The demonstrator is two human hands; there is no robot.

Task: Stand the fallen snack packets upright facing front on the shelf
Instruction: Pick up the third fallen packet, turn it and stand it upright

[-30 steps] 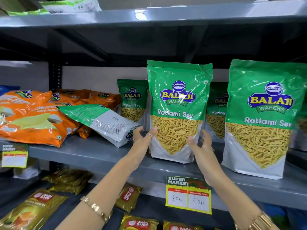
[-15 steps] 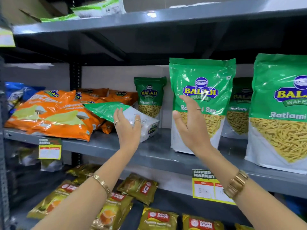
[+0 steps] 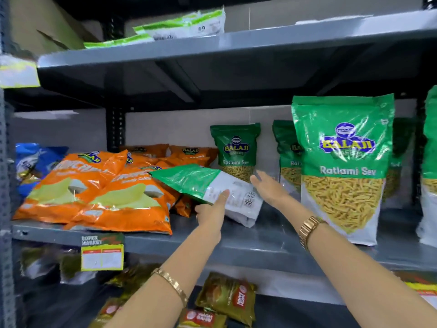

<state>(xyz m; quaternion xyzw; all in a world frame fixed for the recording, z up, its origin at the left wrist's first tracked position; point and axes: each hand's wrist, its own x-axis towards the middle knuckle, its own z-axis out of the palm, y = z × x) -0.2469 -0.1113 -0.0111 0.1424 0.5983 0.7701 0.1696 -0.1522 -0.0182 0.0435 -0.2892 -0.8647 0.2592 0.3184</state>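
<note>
A fallen green Ratlami Sev packet [image 3: 189, 182] lies back side up on the grey middle shelf [image 3: 267, 245], its top leaning on the orange packets. My left hand [image 3: 210, 213] grips its front edge, thumb on the white barcode panel. To the packet's right, my right hand [image 3: 269, 188] is open with fingers spread, close to its edge. A large green Ratlami Sev packet [image 3: 343, 166] stands upright facing front further right.
Several orange chips packets [image 3: 94, 192] lie flat in a pile at left, with blue packets [image 3: 30, 159] behind them. Smaller green packets [image 3: 235, 150] stand at the back. A price tag [image 3: 102, 252] hangs on the shelf edge. Tea packets [image 3: 227, 297] lie below.
Both hands left the upright green packet and moved left. My left hand went from hovering open to gripping the fallen green packet; my right hand came beside it. The camera turned left.
</note>
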